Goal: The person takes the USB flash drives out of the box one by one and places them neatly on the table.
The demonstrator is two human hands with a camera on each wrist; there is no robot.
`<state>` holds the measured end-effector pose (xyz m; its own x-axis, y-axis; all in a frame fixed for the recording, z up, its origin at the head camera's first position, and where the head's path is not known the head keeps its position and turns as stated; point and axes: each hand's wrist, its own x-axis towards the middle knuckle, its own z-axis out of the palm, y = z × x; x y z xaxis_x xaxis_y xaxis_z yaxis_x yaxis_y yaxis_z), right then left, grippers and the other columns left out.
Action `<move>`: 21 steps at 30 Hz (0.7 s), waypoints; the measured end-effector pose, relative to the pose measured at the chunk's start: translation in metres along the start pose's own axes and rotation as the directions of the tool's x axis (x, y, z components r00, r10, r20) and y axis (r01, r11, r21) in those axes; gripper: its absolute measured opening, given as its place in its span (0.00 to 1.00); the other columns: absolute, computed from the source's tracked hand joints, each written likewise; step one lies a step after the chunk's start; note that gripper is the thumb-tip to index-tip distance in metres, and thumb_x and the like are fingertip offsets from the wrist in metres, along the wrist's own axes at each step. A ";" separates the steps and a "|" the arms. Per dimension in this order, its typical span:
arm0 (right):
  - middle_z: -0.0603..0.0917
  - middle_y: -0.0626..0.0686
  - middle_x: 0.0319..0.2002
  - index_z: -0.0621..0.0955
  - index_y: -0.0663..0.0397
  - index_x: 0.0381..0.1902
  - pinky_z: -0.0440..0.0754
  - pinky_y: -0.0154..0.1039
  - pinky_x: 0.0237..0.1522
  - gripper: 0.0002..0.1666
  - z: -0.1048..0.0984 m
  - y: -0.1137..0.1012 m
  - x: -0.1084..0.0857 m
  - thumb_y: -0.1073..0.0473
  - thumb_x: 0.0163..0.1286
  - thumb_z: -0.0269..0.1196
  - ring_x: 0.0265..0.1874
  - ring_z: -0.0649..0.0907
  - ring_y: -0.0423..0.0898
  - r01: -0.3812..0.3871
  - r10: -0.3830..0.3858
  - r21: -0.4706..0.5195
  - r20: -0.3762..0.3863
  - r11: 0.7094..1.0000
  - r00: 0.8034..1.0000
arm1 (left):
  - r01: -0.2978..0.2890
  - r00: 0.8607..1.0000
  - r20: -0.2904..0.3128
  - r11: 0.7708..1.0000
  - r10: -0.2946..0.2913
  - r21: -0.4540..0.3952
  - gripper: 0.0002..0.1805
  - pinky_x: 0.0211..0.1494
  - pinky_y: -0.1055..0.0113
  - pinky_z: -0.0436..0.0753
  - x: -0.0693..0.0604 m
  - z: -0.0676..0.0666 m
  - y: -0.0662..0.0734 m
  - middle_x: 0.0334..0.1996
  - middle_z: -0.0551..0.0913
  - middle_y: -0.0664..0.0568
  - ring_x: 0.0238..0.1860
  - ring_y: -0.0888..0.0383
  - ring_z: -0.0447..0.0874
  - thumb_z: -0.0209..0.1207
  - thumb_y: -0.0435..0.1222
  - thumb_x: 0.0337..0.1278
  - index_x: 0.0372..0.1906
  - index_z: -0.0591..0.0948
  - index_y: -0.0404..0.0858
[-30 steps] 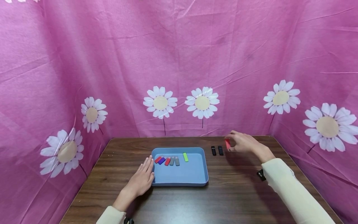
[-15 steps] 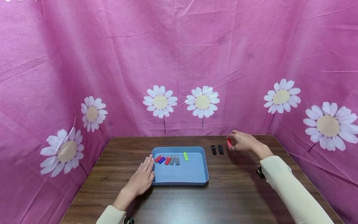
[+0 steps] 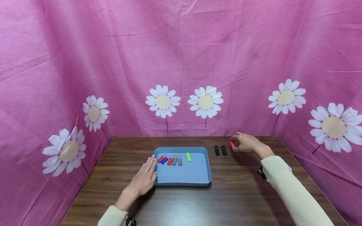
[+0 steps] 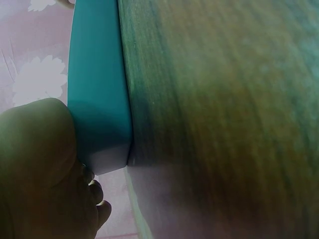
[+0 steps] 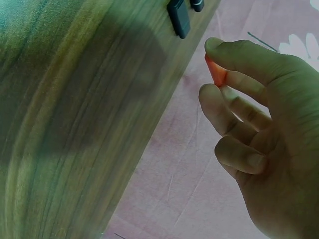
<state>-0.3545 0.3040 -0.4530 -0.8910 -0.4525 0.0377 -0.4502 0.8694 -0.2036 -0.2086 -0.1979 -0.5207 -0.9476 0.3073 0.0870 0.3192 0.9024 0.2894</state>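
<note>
My right hand (image 3: pixel 247 143) pinches a red USB flash drive (image 3: pixel 233 144) between thumb and fingers, at the back right of the table. In the right wrist view only a small part of that drive shows between the fingertips. Two black USB flash drives (image 3: pixel 224 150) lie side by side just left of this hand. My left hand (image 3: pixel 143 178) rests with straight fingers along the left side of a blue tray (image 3: pixel 186 181). Inside the tray lie two red drives (image 3: pixel 170 161), a purple drive (image 3: pixel 164 160), two grey drives (image 3: pixel 180 161) and a lime green drive (image 3: pixel 188 157).
The tray stands on a dark wood-grain table (image 3: pixel 181 204). A pink curtain (image 3: pixel 181 56) printed with white daisies hangs behind the table and along both sides.
My right hand has shifted slightly to the right with the red flash drive, a little farther from the black ones. The left hand stays on the tray's side.
</note>
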 end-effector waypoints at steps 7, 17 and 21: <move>0.84 0.58 0.52 0.85 0.64 0.59 0.85 0.63 0.55 0.33 0.008 0.003 0.004 0.57 0.56 0.79 0.46 0.86 0.55 -0.002 0.001 0.025 0.042 1.000 0.999 | 0.004 1.000 0.011 1.000 -0.004 -0.002 0.33 0.86 0.40 0.60 -0.001 0.000 0.001 0.86 0.53 0.35 0.86 0.37 0.51 0.47 0.39 0.84 0.82 0.59 0.25; 0.84 0.57 0.49 0.84 0.63 0.59 0.85 0.61 0.53 0.31 0.020 0.011 0.008 0.58 0.58 0.78 0.43 0.83 0.52 -0.053 0.052 0.011 0.101 0.999 0.994 | -0.006 1.000 0.005 1.000 0.006 0.001 0.33 0.86 0.40 0.61 0.001 -0.001 0.000 0.85 0.53 0.34 0.86 0.36 0.53 0.47 0.39 0.84 0.82 0.59 0.24; 0.84 0.57 0.49 0.84 0.64 0.60 0.85 0.60 0.53 0.32 0.023 0.011 0.009 0.57 0.60 0.78 0.43 0.83 0.52 -0.049 0.047 0.016 0.118 0.999 0.992 | -0.003 1.000 0.003 1.000 0.003 -0.002 0.33 0.86 0.41 0.61 0.001 -0.001 0.000 0.86 0.53 0.35 0.86 0.37 0.53 0.47 0.39 0.84 0.82 0.59 0.25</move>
<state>-0.3661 0.3051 -0.4779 -0.8979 -0.4315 -0.0872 -0.4050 0.8874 -0.2205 -0.2095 -0.1979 -0.5198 -0.9467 0.3108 0.0849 0.3219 0.9011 0.2906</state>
